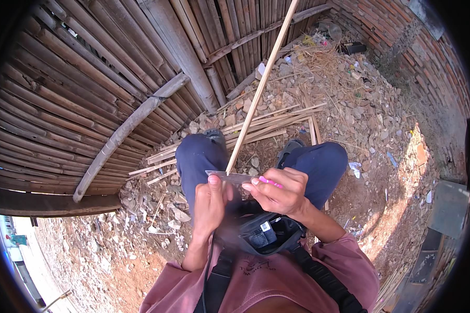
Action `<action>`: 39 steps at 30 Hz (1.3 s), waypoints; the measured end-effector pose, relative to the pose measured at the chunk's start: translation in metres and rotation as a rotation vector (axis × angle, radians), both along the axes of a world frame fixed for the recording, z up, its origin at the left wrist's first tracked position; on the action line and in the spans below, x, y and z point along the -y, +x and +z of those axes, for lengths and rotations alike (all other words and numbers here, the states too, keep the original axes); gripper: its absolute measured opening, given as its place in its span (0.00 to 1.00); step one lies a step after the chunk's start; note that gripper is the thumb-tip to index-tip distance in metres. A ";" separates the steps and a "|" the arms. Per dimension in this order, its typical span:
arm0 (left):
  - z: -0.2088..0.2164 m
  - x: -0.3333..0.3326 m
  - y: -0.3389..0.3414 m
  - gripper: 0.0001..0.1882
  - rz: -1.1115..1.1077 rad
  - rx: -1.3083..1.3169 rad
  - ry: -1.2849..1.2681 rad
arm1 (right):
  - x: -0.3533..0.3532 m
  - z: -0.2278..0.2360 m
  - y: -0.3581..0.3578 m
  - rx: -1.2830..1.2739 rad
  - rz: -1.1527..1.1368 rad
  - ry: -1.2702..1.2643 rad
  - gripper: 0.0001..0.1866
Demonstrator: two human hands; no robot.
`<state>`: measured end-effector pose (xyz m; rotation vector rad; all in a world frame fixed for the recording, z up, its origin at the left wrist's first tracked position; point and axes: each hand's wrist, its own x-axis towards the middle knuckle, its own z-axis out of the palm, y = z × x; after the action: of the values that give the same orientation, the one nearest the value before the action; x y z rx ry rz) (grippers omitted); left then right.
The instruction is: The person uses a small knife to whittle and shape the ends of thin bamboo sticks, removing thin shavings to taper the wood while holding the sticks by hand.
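A knife with a pink handle (270,182) is gripped in my right hand (282,192). Its flat metal blade (235,178) points left, crossing the near end of a long, pale bamboo strip (259,91). From the blade, the strip slants up and away past the top of the picture. My left hand (212,201) is closed at the strip's near end, its thumb beside the blade's tip; its other fingers are partly hidden and blurred. Both hands are in front of my bent knees (318,164).
Several cut strips (266,127) lie on the rubble ground beyond my feet. A bamboo wall (62,104) with a curved pole (122,133) rises at the left. A brick wall (386,21) stands at the far right. An open black pouch (269,235) hangs at my waist.
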<state>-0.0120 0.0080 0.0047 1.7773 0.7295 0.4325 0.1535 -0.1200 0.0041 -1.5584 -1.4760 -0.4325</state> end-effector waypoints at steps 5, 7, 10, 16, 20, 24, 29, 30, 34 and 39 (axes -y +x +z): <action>0.000 -0.006 -0.005 0.48 -0.021 -0.050 -0.002 | -0.001 -0.001 0.007 -0.013 0.019 -0.008 0.10; 0.001 -0.006 -0.004 0.48 -0.040 -0.053 -0.006 | -0.001 -0.005 0.007 -0.056 0.017 -0.020 0.10; 0.001 -0.004 -0.005 0.43 -0.040 -0.013 -0.108 | -0.003 -0.008 0.005 -0.110 0.036 -0.036 0.11; 0.002 -0.002 -0.001 0.43 -0.075 0.019 -0.029 | -0.004 -0.010 0.005 -0.213 0.087 -0.143 0.10; 0.006 -0.002 -0.001 0.40 -0.078 0.018 -0.014 | -0.009 -0.005 0.007 -0.267 0.072 -0.185 0.13; 0.010 -0.003 0.002 0.33 -0.104 0.034 -0.071 | -0.007 -0.006 0.008 -0.327 0.048 -0.239 0.17; -0.002 0.001 0.003 0.21 -0.100 0.080 -0.091 | -0.003 0.000 0.004 -0.424 0.043 -0.294 0.20; 0.001 0.002 0.005 0.20 -0.115 0.083 -0.075 | -0.003 -0.003 0.005 -0.402 0.049 -0.303 0.20; -0.008 0.000 0.001 0.24 -0.163 0.105 -0.134 | -0.005 -0.008 0.003 -0.365 0.052 -0.275 0.19; 0.001 -0.001 -0.001 0.29 -0.182 0.106 -0.278 | -0.007 -0.004 0.002 -0.347 0.024 -0.219 0.20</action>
<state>-0.0126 0.0095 0.0054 1.5304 0.5206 0.2850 0.1555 -0.1132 0.0003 -1.6846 -1.3001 0.0190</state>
